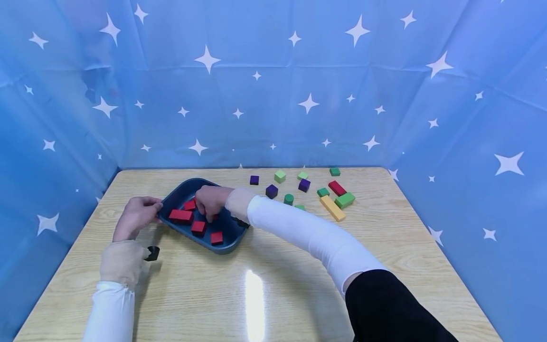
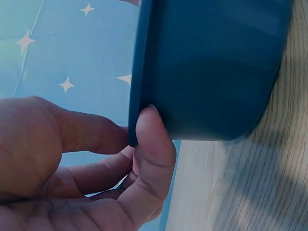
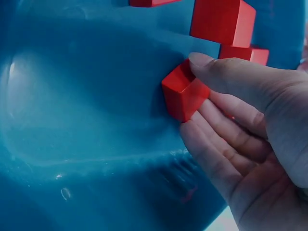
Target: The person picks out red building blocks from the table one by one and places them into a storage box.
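Observation:
A dark blue bin (image 1: 232, 228) stands at the left of the table with several red blocks in it. My left hand (image 1: 136, 217) pinches its rim between thumb and fingers, as the left wrist view shows close up. Reaching into the bin, my right hand (image 1: 212, 200) holds a small red block (image 3: 185, 94) between thumb and fingers. Around it lie a longer red block (image 1: 181, 216) and small red blocks, one (image 1: 198, 228) near the middle and another (image 1: 216, 238) towards the near wall. In the head view the hand hides the held block.
Across the back of the wooden table (image 1: 205, 294) lie purple cubes (image 1: 271, 191), green blocks (image 1: 344, 200), a green cylinder (image 1: 288, 199), a red block (image 1: 337, 188) and a yellow bar (image 1: 332, 208). A blue starred curtain (image 1: 273, 85) borders the table.

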`<state>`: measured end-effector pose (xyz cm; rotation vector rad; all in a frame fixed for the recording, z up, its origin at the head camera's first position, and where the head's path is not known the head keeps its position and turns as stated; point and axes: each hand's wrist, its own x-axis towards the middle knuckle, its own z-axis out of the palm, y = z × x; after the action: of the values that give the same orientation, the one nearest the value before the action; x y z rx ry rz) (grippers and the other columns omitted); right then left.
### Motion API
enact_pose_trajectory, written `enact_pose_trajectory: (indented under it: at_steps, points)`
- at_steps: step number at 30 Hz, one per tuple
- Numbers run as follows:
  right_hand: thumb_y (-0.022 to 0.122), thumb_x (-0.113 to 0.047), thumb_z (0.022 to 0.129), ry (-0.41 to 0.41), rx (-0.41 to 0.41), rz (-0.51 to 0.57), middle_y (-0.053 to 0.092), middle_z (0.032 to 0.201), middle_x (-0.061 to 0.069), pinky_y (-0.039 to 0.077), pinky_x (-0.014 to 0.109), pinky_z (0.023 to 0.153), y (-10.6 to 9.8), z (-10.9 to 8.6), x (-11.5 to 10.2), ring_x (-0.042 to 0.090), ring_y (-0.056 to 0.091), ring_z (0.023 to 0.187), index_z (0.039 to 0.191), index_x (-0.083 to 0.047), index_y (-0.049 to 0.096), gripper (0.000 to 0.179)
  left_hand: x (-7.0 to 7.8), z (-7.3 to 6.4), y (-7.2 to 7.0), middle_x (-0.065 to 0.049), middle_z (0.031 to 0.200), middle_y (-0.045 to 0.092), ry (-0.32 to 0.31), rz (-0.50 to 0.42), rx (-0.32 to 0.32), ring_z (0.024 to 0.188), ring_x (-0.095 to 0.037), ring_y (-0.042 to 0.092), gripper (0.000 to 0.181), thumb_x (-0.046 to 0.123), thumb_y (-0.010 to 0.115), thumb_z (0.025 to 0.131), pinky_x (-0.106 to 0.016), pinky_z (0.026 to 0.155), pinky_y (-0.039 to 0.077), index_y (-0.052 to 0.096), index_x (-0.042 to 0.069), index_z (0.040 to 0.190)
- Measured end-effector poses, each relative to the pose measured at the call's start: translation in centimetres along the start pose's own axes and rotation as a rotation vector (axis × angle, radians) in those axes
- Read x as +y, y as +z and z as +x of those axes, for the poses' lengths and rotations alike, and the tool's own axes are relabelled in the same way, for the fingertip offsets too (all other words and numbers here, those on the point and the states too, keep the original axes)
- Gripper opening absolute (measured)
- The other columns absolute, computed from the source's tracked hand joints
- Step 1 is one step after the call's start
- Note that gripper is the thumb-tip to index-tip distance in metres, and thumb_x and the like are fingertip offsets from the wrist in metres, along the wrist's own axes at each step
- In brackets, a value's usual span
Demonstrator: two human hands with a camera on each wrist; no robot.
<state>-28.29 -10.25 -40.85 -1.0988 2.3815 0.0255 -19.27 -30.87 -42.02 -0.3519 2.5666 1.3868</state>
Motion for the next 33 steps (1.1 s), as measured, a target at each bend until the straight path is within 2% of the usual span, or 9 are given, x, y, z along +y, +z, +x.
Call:
enact_pose_trajectory:
  at_steps: [6,11,26,33]
  points:
    - [0.086,-0.020,0.085,0.015,-0.027,-0.009,0.065,0.109,-0.007,0.054,0.020,0.081,0.1,0.5,0.0,0.008,0.060,0.097,0.102,-0.016,0.074,0.021,-0.1,-0.1,0.1,-0.028,0.127,0.057,0.024,-0.005,-0.002,0.080,-0.013,0.067,0.043,0.016,0.043,0.108,-0.031,0.077,0.061,0.050,-0.012,0.140]
    - [0.085,-0.025,0.086,0.006,-0.023,-0.003,0.066,0.117,-0.006,0.054,0.019,0.087,0.1,0.2,0.0,0.008,0.060,0.102,0.113,-0.017,0.073,0.030,-0.3,-0.1,0.1,-0.029,0.128,0.056,0.034,-0.009,-0.003,0.078,-0.010,0.067,0.044,0.017,0.043,0.108,-0.030,0.076,0.061,0.050,-0.013,0.140]
    - [0.083,-0.036,0.088,-0.098,0.048,0.033,0.060,0.140,-0.002,0.048,0.022,0.104,-0.5,-2.1,0.7,0.011,0.055,0.126,0.141,-0.021,0.060,0.060,-0.2,-0.1,0.2,-0.030,0.127,0.056,0.034,-0.012,0.004,0.077,-0.011,0.067,0.043,0.016,0.044,0.108,-0.030,0.075,0.061,0.050,-0.014,0.139]
    - [0.083,-0.039,0.086,-0.098,0.089,0.125,0.049,0.155,0.000,0.044,0.032,0.114,-1.0,-3.8,1.7,0.017,0.047,0.140,0.152,-0.028,0.047,0.076,-0.2,-0.3,0.2,-0.030,0.126,0.057,0.028,-0.008,0.006,0.080,-0.014,0.068,0.043,0.016,0.044,0.108,-0.029,0.075,0.061,0.050,-0.014,0.139]
